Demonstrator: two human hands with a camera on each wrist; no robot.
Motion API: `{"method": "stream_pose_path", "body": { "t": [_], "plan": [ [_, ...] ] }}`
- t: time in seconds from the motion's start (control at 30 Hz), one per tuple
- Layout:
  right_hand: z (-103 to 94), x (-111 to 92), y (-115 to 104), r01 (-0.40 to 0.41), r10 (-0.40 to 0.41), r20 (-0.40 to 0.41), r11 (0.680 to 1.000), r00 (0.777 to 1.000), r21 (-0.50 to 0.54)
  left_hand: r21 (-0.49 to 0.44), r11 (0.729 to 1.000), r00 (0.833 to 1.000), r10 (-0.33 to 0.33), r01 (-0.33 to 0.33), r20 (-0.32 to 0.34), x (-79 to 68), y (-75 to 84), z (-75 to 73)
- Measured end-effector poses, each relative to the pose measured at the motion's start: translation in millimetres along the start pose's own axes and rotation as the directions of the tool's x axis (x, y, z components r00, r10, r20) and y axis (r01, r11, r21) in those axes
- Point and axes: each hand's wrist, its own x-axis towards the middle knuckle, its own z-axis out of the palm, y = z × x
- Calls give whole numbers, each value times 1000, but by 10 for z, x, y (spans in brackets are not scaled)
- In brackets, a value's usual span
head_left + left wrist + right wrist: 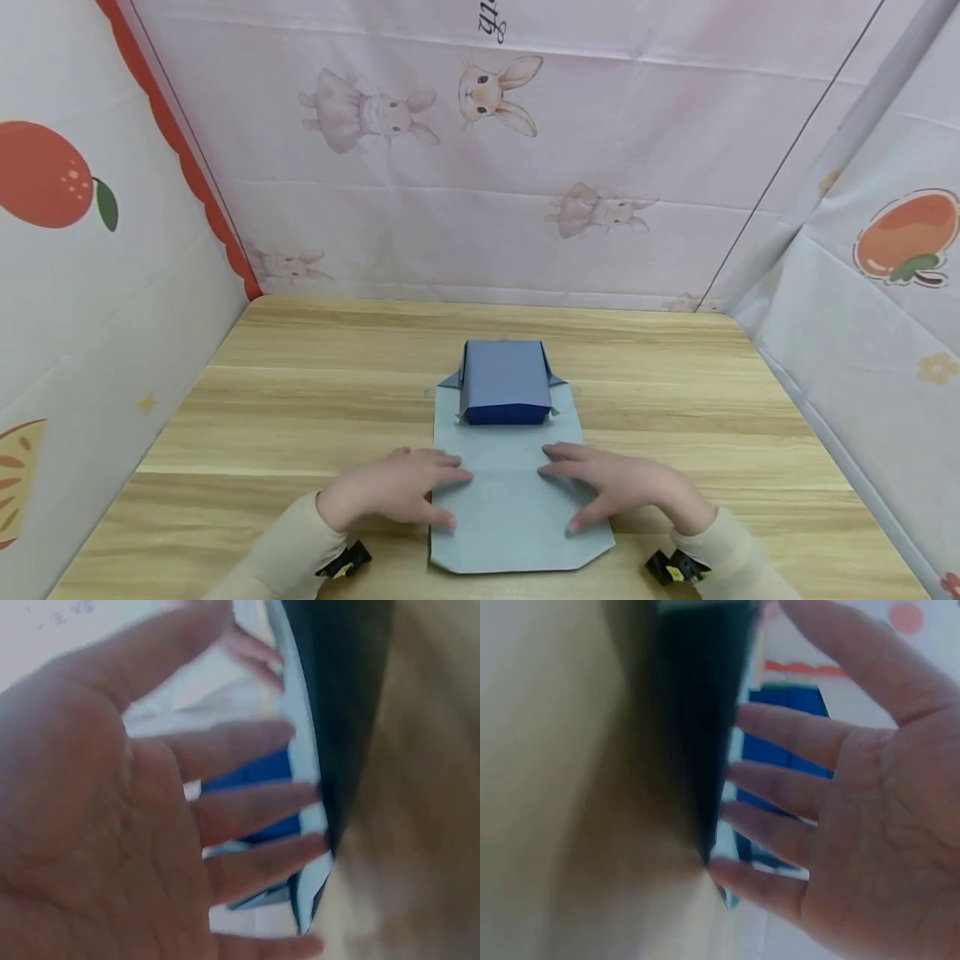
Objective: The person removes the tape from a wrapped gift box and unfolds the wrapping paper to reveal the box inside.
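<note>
A partly folded blue cardboard box (506,373) sits at the middle of the table, its top closed over a darker blue front face. Small folded tabs stick out at its sides. From beneath it a long pale blue cardboard panel (506,508) stretches toward me, its near corners cut at a slant. My left hand (408,487) rests its spread fingers on the panel's left edge. On the opposite edge lie the straight, parted fingers of my right hand (615,483). Both wrist views show the palms with fingers at the panel's rim, and a dark gap under the panel.
The wooden tabletop (322,375) extends around the cardboard. Printed cloth with rabbits (495,192) hangs behind, with fruit-patterned cloth (82,308) on the left and more cloth (847,333) on the right.
</note>
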Motion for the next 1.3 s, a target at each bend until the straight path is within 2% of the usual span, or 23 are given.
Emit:
{"method": "stream_pose_path", "body": {
  "t": [0.07,0.17,0.27,0.37,0.57,0.83,1.07,1.3],
  "plan": [
    [60,18,-29,-14,13,-12,998,1000,-60,39,997,998,-65,65,-13,20,34,66],
    [129,39,-81,-36,31,-38,987,999,-154,80,990,993,-115,117,-26,55,69,140],
    [166,53,-142,-64,53,-53,972,997,-227,130,983,991,-127,132,-43,71,86,167],
    [188,60,-192,-84,70,-62,963,996,-256,167,976,989,-135,143,-58,80,90,162],
    [226,91,-216,-120,101,-79,949,992,-292,174,971,986,-157,165,-59,108,21,132],
    [216,108,-220,-145,117,-108,940,987,-307,119,978,985,-165,171,-56,111,-70,85],
    [192,-25,-70,-236,194,-184,941,963,-243,109,975,980,-190,195,-56,69,-115,57],
    [135,-123,-39,-241,215,-156,955,964,-174,107,978,984,-173,177,-46,64,-99,64]
  ]
}}
